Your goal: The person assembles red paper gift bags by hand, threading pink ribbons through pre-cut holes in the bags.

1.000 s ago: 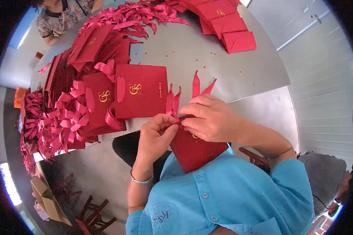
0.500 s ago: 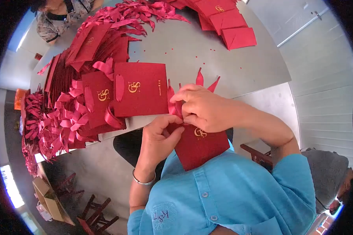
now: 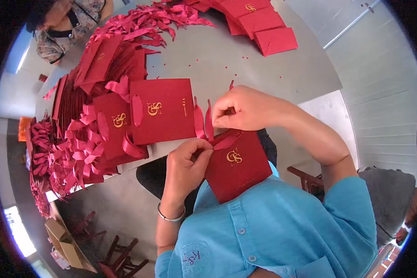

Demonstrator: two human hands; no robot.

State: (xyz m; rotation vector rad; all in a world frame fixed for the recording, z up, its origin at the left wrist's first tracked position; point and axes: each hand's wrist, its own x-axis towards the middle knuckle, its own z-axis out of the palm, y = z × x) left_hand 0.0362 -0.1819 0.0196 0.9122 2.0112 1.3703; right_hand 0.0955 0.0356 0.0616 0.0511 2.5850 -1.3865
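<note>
A small red paper gift bag (image 3: 238, 173) with a gold logo rests against my blue shirt, its top toward the table. My left hand (image 3: 187, 167) is closed, with thumb and forefinger pinching the bag's upper left corner where the ribbon starts. Two red ribbon ends (image 3: 204, 120) stand up beyond that pinch. My right hand (image 3: 248, 109) is curled shut above the bag's top edge, close to the ribbon. A ribbon tip pokes out behind it, though its fingertips are partly hidden. Another ribbon length (image 3: 227, 142) crosses the bag's top.
A finished-looking red bag (image 3: 164, 111) lies flat on the grey table (image 3: 310, 78), beside a pile of ribboned bags (image 3: 78, 148). More flat bags (image 3: 275, 41) and loose ribbons (image 3: 148, 18) lie farther back. Another person (image 3: 69, 32) sits across. Wooden stools (image 3: 123, 257) stand below.
My right hand has moved up and slightly right, away from my left hand, uncovering the bag's top and the ribbon across it. My left hand keeps its pinch at the corner.
</note>
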